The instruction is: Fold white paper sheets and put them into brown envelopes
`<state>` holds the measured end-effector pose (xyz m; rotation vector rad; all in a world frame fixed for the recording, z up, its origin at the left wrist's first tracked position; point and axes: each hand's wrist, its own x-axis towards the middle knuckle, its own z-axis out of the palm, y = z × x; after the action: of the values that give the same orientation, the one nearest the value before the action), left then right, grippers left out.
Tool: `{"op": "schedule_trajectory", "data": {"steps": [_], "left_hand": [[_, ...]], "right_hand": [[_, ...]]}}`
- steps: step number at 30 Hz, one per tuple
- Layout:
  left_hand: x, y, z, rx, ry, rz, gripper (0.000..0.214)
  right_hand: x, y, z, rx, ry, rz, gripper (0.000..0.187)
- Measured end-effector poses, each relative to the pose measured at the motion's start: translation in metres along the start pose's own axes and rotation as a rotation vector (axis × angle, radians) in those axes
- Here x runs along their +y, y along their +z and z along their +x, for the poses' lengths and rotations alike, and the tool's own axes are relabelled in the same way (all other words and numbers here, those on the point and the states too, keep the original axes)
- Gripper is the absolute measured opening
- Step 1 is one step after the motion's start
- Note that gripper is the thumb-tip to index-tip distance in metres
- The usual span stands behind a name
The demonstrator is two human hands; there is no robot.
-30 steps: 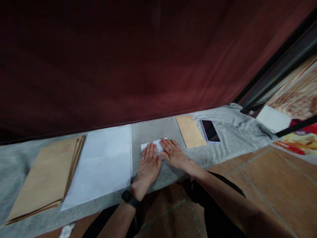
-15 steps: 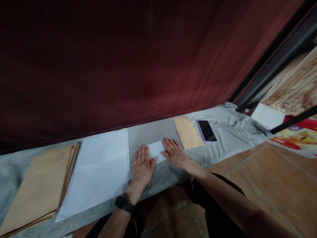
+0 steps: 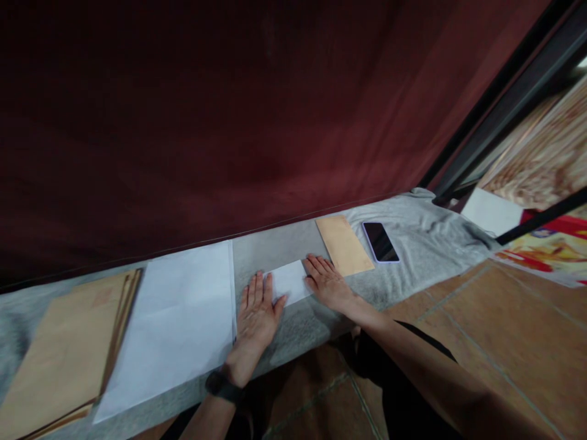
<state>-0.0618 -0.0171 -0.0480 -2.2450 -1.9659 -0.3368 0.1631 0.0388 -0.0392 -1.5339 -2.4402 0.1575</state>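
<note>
Moved: left hand [image 3: 257,311] slid leftward along the folded white paper [image 3: 288,282], baring its middle.
Stayed: right hand [image 3: 328,284] kept pressing the paper's right end.
Grip: both hands lay flat and open-fingered, clasping nothing.
Paper: it lay on the grey cloth [image 3: 422,244], between the white sheets [image 3: 177,324] and the brown envelope [image 3: 343,244].
Meaning: the sweep seemed to flatten the fold.

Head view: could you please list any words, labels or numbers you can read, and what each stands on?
None can be read.
Colourful printed sheet: print too blurred.
Stack of brown envelopes: faint reddish mark, too blurred.
Phone: screen dark.
Folded white paper, small brown envelope: blank.
</note>
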Motion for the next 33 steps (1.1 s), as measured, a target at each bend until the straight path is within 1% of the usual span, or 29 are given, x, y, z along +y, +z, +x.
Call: {"op": "schedule_trajectory", "data": {"steps": [4,6,10,12,18,28,33], "left_hand": [[0.000,0.000,0.000,-0.001,0.006,0.007,0.072],[-0.001,0.001,0.000,0.005,0.002,-0.003,0.071],[-0.001,0.003,-0.001,0.017,-0.002,-0.027,0.070],[-0.001,0.003,-0.001,0.019,-0.001,-0.028,0.070],[-0.001,0.001,-0.001,0.015,0.004,-0.012,0.070],[-0.002,0.002,-0.001,0.026,-0.014,-0.001,0.071],[-0.004,0.001,-0.001,0.019,-0.024,-0.012,0.073]], "right_hand": [[-0.003,-0.002,0.002,0.024,-0.001,0.012,0.057],[-0.007,-0.003,0.002,0.024,-0.053,0.027,0.057],[-0.017,-0.001,-0.003,-0.009,-0.200,0.059,0.056],[-0.020,0.000,-0.007,-0.034,-0.222,0.052,0.056],[-0.016,-0.003,-0.009,-0.059,-0.154,0.012,0.059],[-0.009,0.000,-0.009,-0.034,-0.133,-0.022,0.059],[-0.007,-0.003,-0.009,-0.053,-0.124,-0.018,0.059]]}}
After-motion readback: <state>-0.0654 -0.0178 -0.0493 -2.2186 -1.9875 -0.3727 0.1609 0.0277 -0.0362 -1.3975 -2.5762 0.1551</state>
